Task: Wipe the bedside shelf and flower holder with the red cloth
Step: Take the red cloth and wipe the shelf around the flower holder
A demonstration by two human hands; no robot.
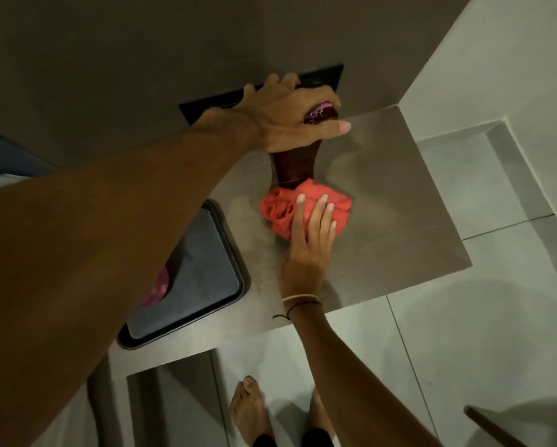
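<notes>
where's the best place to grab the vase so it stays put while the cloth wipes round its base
Judging by its shape, grip the vase at the top, from above, as the left hand does: fingers wrapped round the rim, where it narrows below into a waist. That steadies it upright on the shelf and leaves the wide base free for the right hand pressing the red cloth against it.

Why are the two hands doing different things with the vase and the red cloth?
The left hand wraps round the top of the dark red flower holder in a closed grip; the right hand lies flat, fingers spread, on the bunched red cloth. The left is up near the wall, the right low on the shelf. Both are bare.
</notes>
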